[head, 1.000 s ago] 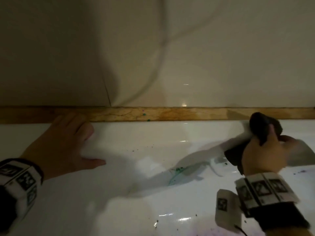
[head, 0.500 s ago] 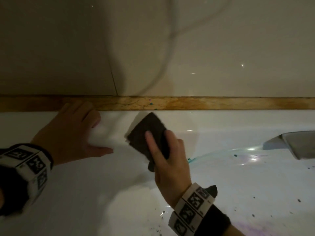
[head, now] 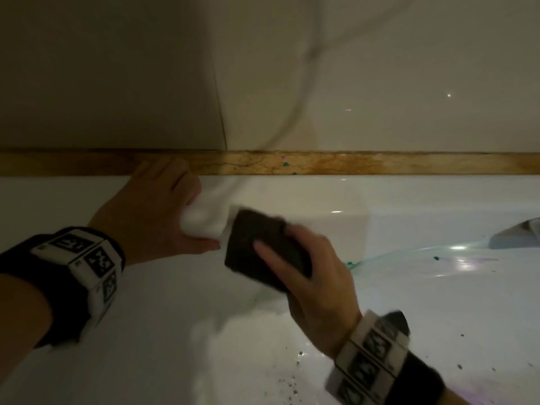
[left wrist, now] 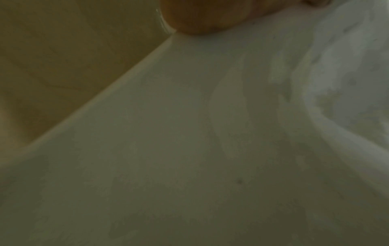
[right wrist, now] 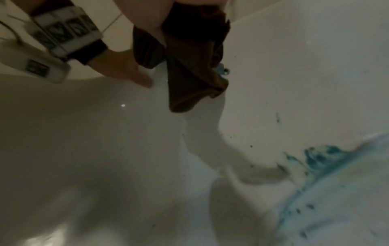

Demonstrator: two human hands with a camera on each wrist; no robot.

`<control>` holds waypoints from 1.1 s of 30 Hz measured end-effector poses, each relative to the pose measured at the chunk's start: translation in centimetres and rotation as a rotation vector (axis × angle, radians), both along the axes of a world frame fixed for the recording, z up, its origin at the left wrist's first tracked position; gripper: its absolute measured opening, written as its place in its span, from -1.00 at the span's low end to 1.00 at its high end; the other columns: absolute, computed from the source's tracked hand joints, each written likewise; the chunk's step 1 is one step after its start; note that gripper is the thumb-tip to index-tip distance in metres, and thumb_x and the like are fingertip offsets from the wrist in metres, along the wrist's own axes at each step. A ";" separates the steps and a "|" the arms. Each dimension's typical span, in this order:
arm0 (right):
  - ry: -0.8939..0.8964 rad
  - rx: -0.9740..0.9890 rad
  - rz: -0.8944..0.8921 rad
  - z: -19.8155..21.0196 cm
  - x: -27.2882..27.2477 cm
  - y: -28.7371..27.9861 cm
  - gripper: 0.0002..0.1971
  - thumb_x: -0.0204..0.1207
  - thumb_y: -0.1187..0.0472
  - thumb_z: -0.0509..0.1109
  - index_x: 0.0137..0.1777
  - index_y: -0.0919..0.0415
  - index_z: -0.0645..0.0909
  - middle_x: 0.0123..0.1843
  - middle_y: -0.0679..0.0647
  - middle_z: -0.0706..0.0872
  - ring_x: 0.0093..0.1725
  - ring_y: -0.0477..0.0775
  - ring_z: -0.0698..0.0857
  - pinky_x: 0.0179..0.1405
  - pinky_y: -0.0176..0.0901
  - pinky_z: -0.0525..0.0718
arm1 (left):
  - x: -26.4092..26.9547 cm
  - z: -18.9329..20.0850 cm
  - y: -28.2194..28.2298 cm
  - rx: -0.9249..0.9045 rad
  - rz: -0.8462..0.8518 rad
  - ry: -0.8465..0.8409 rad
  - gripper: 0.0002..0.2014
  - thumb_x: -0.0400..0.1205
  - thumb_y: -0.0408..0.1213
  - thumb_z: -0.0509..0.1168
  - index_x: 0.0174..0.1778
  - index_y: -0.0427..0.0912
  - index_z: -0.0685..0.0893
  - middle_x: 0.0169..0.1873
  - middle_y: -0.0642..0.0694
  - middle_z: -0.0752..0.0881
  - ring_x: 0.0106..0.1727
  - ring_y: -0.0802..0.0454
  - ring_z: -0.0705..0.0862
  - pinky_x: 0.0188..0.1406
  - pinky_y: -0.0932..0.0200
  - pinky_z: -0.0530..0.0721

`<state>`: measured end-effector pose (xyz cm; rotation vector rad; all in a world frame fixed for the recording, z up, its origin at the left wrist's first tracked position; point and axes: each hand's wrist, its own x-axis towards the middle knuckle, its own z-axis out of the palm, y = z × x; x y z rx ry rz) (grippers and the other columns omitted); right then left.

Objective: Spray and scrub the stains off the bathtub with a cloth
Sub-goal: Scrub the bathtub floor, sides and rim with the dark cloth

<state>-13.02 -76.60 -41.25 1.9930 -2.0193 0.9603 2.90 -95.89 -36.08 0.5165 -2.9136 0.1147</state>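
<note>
Beneath right hand [head: 318,276], cloth [right wrist: 193,66] folds, teal stain [right wrist: 320,159]: wrist view only.

A dark brown cloth [head: 264,252] against the white bathtub [head: 175,317], streaked with teal-green stains [right wrist: 320,159], beneath a veined amber-brown trim strip [head: 321,163] and cream wall tiles [head: 380,83].

Head view looks down on bathtub [head: 292,197]; wrist views close, same tub.
</note>
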 end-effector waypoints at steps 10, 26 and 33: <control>-0.109 0.201 -0.112 -6.9 -1.5 4.1 -0.68 0.53 -0.09 0.30 0.27 -0.15 0.52 0.16 -0.33 0.54 0.04 -0.25 0.60 0.07 -0.25 0.65 | -0.5 -0.6 -0.1 -0.039 -0.009 0.109 -0.33 0.15 0.42 0.28 -0.27 -0.11 0.27 -0.25 0.10 0.11 -0.28 0.04 0.23 -0.28 -0.02 0.37; -0.286 0.437 -1.128 -1.9 -14.4 10.7 -0.48 0.55 0.45 0.16 0.51 0.43 0.17 0.36 0.49 0.37 0.08 0.57 0.54 0.09 0.30 0.51 | -0.2 -0.4 0.4 -0.088 0.050 0.057 -0.31 0.24 0.62 -0.01 -0.25 0.00 0.16 -0.26 0.06 0.22 -0.26 0.05 0.25 -0.23 0.06 0.24; -0.122 0.562 -0.994 -1.6 -14.6 10.6 -0.64 0.41 0.46 0.27 0.21 0.56 0.45 0.30 0.49 0.38 0.12 0.49 0.54 -0.12 0.02 0.39 | 2.3 -3.4 8.0 -0.262 0.354 0.154 -0.35 0.21 -0.13 0.59 0.15 -0.32 0.54 0.24 -0.41 0.48 0.26 -0.34 0.42 0.07 -0.23 0.40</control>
